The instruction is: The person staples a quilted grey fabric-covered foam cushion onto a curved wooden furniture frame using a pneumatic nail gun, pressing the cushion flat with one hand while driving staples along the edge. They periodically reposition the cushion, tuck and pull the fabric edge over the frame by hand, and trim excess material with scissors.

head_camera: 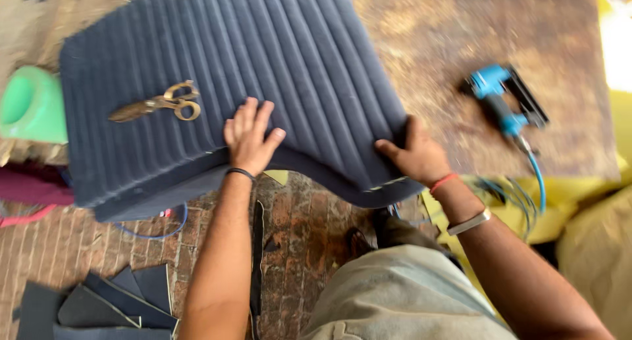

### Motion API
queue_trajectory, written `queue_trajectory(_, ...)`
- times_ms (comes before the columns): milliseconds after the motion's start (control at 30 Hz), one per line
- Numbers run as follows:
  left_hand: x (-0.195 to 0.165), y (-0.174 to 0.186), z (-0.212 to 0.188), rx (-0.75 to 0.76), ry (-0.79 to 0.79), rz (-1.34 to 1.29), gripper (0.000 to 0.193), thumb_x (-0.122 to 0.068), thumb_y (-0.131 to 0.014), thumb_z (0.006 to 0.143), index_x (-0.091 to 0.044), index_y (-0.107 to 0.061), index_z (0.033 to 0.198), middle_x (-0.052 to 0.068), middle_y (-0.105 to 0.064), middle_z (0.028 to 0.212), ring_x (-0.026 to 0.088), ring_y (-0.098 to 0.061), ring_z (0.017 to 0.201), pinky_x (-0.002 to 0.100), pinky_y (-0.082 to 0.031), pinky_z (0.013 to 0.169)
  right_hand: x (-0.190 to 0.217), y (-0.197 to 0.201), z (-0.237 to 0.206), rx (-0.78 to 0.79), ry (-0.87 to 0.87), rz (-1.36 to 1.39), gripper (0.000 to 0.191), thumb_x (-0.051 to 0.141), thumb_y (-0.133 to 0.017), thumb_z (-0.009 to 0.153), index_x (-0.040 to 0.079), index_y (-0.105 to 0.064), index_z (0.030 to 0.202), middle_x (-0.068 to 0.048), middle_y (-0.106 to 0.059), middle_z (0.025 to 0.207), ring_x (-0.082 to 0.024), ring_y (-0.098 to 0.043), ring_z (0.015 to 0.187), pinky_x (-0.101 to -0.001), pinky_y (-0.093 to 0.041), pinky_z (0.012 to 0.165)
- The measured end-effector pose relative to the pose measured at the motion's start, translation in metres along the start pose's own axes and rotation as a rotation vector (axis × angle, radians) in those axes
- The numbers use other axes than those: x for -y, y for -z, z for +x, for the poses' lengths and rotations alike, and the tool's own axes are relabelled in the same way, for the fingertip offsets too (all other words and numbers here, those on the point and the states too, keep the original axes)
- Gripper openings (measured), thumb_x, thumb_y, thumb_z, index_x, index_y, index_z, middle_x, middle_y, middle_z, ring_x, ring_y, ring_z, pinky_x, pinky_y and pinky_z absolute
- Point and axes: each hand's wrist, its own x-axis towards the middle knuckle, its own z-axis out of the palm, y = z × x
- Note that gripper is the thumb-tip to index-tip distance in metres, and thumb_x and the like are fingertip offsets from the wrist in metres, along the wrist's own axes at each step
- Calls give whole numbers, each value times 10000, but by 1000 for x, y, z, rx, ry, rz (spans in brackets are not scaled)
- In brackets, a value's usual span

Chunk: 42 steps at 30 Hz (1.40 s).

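Two hands rest on the near edge of a dark navy ribbed seat cushion (230,70), which lies flat on a worn wooden worktable (474,37) and spreads away from the person toward twelve o'clock. Its stitched ribs run roughly from six to twelve, fanning slightly, while its long near edge runs from nine to three and overhangs the table above the brick floor (296,215).

Left hand (250,137): pressed palm-down on top of the cushion close to the near edge, fingers spread and pointing toward twelve; it grips nothing, only bears on the fabric. Right hand (416,154): at the cushion's near corner toward four o'clock, thumb on top and fingers curled under the edge, pinching the cover there. Both sit equally close to the edge.

Brass-handled scissors (158,104) lie on the cushion at ten o'clock from the left hand, well apart from it. A blue pneumatic stapler (503,103) with its blue hose lies on the table at two o'clock from the right hand. Dark fabric offcuts (105,304) lie on the floor at seven o'clock.
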Motion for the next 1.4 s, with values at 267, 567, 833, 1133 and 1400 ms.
queue_trajectory(267,-86,-32,-64,-39,14,-82,956,-582,-712,884,-133,-296,1619,280,-121,1712,507,-9,1587,733,27,1194,-83,4,-78,350,-6,640,654,239,-870,803,15,-588,1349,-146,-706,1230,-212,-657,1128,-376,-516,992)
queue_trajectory(567,-204,-62,-105,170,98,114,1121,-732,-764,686,-301,-288,1606,235,-143,1680,483,-90,1548,842,-63,1080,-114,-20,-50,491,208,928,238,91,-799,856,21,-747,1077,-6,-759,1022,-83,-671,938,-279,-568,860)
queue_trajectory(833,-225,-94,-90,-7,72,203,1091,-703,-781,760,-264,-262,1614,289,-177,1660,435,-167,1557,820,-87,1136,-93,-9,4,249,815,391,150,-67,-724,808,46,-722,905,-111,-713,871,-270,-723,777,-375,-580,690)
queue_trajectory(1133,-261,-105,-71,45,406,244,1192,-517,-883,610,-304,-245,1595,212,-183,1667,397,-181,1538,803,-124,1132,-116,7,44,396,361,399,222,112,-770,871,113,-771,1093,-71,-770,997,-198,-746,893,-330,-593,813)
queue_trajectory(1400,-260,-89,-39,100,467,223,1249,-363,-979,439,-444,-356,1519,114,-407,1313,360,-448,1224,549,-386,1018,-187,48,129,-335,362,-190,629,248,-897,791,20,-571,1278,-221,-473,1329,-427,-465,1242,-501,-414,1079)
